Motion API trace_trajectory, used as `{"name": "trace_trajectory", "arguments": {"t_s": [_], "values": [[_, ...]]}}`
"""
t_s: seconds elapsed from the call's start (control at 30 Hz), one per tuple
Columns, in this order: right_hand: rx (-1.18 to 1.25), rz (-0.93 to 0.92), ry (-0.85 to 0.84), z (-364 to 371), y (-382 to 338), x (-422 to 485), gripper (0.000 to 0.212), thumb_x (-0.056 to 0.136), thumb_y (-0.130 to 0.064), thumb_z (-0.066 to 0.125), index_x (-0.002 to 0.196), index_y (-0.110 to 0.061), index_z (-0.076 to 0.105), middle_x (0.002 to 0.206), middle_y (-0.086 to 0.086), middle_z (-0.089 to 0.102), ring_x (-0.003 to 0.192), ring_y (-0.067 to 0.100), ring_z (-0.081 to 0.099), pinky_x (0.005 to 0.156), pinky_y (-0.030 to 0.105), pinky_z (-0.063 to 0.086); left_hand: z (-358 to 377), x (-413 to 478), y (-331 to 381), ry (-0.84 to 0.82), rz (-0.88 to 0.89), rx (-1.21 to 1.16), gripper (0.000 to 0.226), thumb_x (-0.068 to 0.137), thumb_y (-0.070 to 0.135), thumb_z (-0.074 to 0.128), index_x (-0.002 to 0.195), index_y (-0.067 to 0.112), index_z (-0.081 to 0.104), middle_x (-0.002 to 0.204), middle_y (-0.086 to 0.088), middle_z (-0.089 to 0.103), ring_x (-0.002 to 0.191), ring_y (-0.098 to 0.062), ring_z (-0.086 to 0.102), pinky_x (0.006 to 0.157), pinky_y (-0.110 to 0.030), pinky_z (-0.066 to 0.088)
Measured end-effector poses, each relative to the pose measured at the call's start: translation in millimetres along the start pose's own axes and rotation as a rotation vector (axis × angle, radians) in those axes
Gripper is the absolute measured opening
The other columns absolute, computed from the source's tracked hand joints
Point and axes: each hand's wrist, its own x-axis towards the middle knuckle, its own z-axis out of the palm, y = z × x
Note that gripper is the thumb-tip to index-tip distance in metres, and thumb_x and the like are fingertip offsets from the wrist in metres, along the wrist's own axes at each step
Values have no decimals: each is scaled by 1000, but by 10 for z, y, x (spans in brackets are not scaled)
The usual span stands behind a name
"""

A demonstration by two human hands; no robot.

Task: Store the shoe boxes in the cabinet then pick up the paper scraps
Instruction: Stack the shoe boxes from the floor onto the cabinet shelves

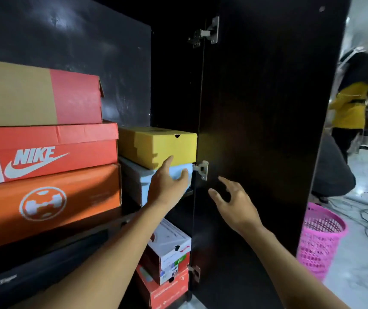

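- The tall black wooden cabinet (67, 41) stands open, its surface smooth and faintly glossy. Its flat dark door (267, 108) is swung out to the right.
- Eight rectangular cardboard shoe boxes sit on its shelves.
  - Stacked at left are a tan-and-red box (38, 94), a red Nike box (45, 139) and an orange box with a round white emblem (85, 192), with a black box (33, 275) on the shelf below.
  - In the middle, a yellow box (158, 146) lies on a pale blue box (140, 181).
  - Lower down, a white box (169, 241) rests on a red box (167, 291).
- One pink plastic lattice basket (321, 239) stands on the shiny floor beside the door.
- The left hand (167, 184) lies with straight fingers against the pale blue box's front. Its index tip reaches the yellow box's lower edge, and it clasps nothing.
- The right hand (234, 201) hovers before the door with its fingers spread and relaxed, holding nothing.
- Three small metal hinges (202, 170) join door and cabinet.
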Motion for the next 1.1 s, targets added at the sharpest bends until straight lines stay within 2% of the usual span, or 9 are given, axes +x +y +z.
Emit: {"name": "trace_trajectory", "arguments": {"t_s": [0.1, 0.23, 0.43, 0.6, 0.73, 0.83, 0.97, 1.03, 1.1], "values": [[-23, 62, 15, -236, 381, -519, 59, 92, -58, 53, 144, -32, 44, 147, -9, 44, 132, 11, 46, 104, 39, 45, 295, -509, -60, -137, 16, 23, 55, 94, 36, 58, 145, 26, 43, 148, -1, 46, 137, -20, 41, 110, -31, 35], [-22, 185, 7, -512, 913, -1282, 57, 93, -53, 57, 143, -26, 48, 144, 0, 48, 132, 17, 48, 107, 41, 42, 771, -1214, -221, -297, -72, -10, 53, 91, 39, 60, 141, 31, 47, 143, -2, 51, 133, -22, 46, 107, -37, 41], [-94, 375, -37, -919, 1603, -2385, 53, 94, -43, 60, 141, -22, 50, 139, 7, 51, 126, 22, 52, 103, 36, 42, 1492, -2341, -418, -520, -199, -3, 51, 93, 38, 59, 142, 27, 48, 140, -6, 53, 125, -22, 52, 92, -25, 41], [-106, 554, -62, -1049, 2192, -3326, 54, 94, -48, 58, 141, -23, 50, 144, 7, 48, 130, 23, 50, 105, 43, 43, 2120, -3239, -580, -642, -330, -22, 50, 89, 34, 63, 136, 21, 55, 121, -6, 61, 112, -24, 60, 95, -34, 49], [-134, 741, -148, -1038, 2574, -4000, 58, 96, -48, 55, 146, -22, 44, 149, 7, 41, 133, 24, 46, 106, 39, 41, 2527, -4028, -880, -767, -452, 15, 55, 91, 36, 60, 143, 23, 46, 137, -1, 56, 119, -22, 57, 98, -29, 45], [-136, 863, -239, -913, 2773, -4401, 60, 96, -49, 54, 148, -22, 40, 151, 8, 35, 134, 25, 44, 104, 40, 40, 2661, -4511, -1135, -820, -545, 74, 62, 93, 38, 58, 149, 25, 35, 143, 0, 51, 122, -22, 55, 87, -26, 41], [-91, 952, -282, -697, 2941, -4768, 62, 93, -45, 58, 147, -24, 37, 143, 10, 40, 129, 28, 47, 101, 41, 42, 2710, -4885, -1408, -846, -668, 155, 73, 93, 42, 58, 153, 18, 24, 151, -7, 42, 135, -28, 44, 106, -34, 37], [-42, 979, -302, -599, 2984, -4878, 68, 85, -50, 59, 144, -25, 37, 135, 8, 47, 122, 28, 51, 98, 43, 47, 2739, -4995, -1509, -847, -694, 124, 73, 89, 44, 61, 151, 20, 31, 147, -7, 48, 131, -27, 49, 107, -34, 40], [23, 988, -296, -491, 3085, -4977, 79, 71, -60, 55, 140, -26, 38, 129, 5, 54, 112, 25, 58, 90, 46, 53, 2785, -5089, -1590, -863, -737, 56, 59, 82, 45, 65, 135, 25, 49, 131, -6, 63, 114, -26, 63, 99, -38, 49]]}}
